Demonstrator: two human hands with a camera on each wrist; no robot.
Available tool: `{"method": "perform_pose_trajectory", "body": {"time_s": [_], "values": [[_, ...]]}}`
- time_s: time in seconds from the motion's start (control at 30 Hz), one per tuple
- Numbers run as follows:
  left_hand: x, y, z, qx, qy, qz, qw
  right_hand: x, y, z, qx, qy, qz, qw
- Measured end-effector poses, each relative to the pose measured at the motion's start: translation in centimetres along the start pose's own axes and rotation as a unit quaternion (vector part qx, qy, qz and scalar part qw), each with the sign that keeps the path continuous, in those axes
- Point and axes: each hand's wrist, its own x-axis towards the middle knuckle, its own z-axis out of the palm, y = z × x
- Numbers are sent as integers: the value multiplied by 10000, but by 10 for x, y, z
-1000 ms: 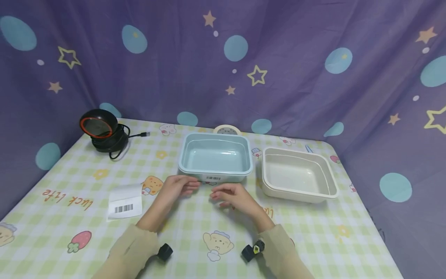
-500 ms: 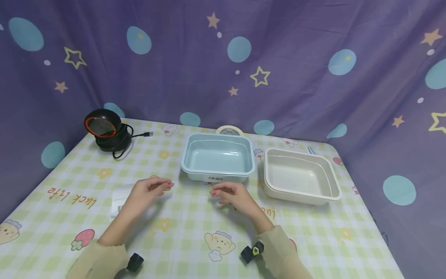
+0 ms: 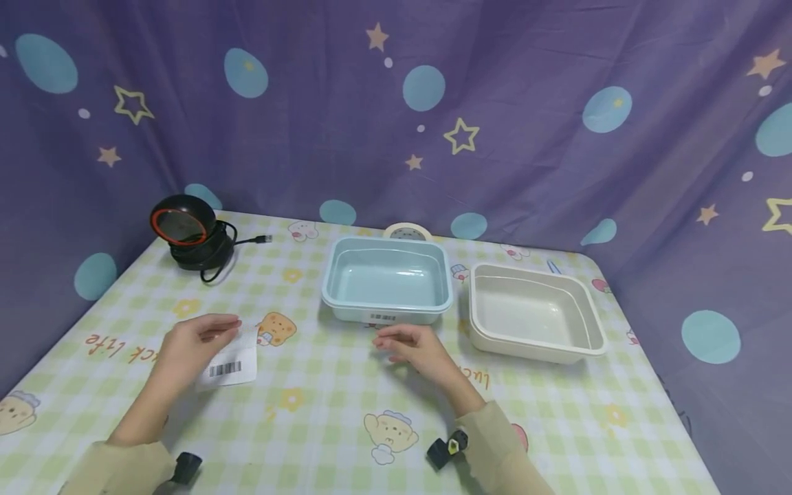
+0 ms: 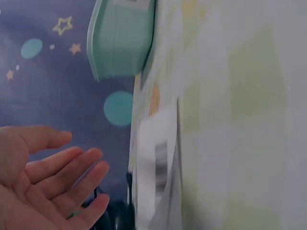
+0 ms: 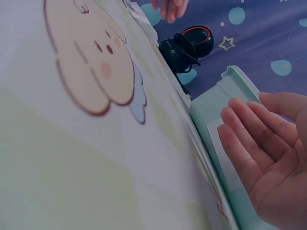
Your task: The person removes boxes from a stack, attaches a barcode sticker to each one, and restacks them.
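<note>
My left hand [image 3: 193, 347], fingers relaxed, hovers over a white paper sheet with a barcode [image 3: 238, 371], covering part of it in the head view. The left wrist view has the sheet [image 4: 156, 143] slightly lifted along one edge, beside the left fingers [image 4: 79, 177], which hold nothing. My right hand [image 3: 417, 349] is loosely extended just in front of a light blue plastic bin [image 3: 386, 311] that bears a barcode label [image 3: 382, 317]. In the right wrist view, its fingers [image 5: 254, 136] overlap the bin's side [image 5: 206, 108] and grip nothing.
A cream plastic bin [image 3: 532, 350] stands right of the blue one. At the back left is a black, red-ringed scanner-like device [image 3: 194, 237] with a USB cable [image 3: 254, 240]. A pale rounded object [image 3: 407, 229] shows behind the blue bin. A purple curtain [image 3: 346, 124] backs the checked tablecloth [image 3: 322, 440].
My left hand has moved left from the front of the blue bin to above the paper sheet. The right hand has stayed in place. The view has shifted slightly.
</note>
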Motion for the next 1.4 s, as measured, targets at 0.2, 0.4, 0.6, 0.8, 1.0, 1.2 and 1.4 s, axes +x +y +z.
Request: {"method": "perform_pose_trajectory", "body": {"time_s": [0.2, 0.4, 0.6, 0.8, 1.0, 1.2, 1.4], "values": [[6, -24, -13, 260, 233, -850, 9958, -1, -2, -1, 17, 117, -4, 9999], [9, -42, -23, 425, -507, -1439, 9874, -1, -1, -2, 75, 174, 42, 9998], [15, -44, -25, 450, -1353, -1996, 9694, -1, 0, -3, 108, 149, 32, 9998], [17, -42, -17, 285, -1450, -2042, 9677, -2, 0, -3, 113, 65, -26, 9999], [18, -43, -12, -175, -1635, -1731, 9711, -2, -2, -2, 128, 50, -32, 9999], [14, -26, -14, -802, -1688, -1619, 9689, -3, -5, -3, -38, 57, -88, 9999], [6, 11, -17, -1254, -1682, -984, 9728, -5, -15, -4, -187, 88, -347, 9992]]}}
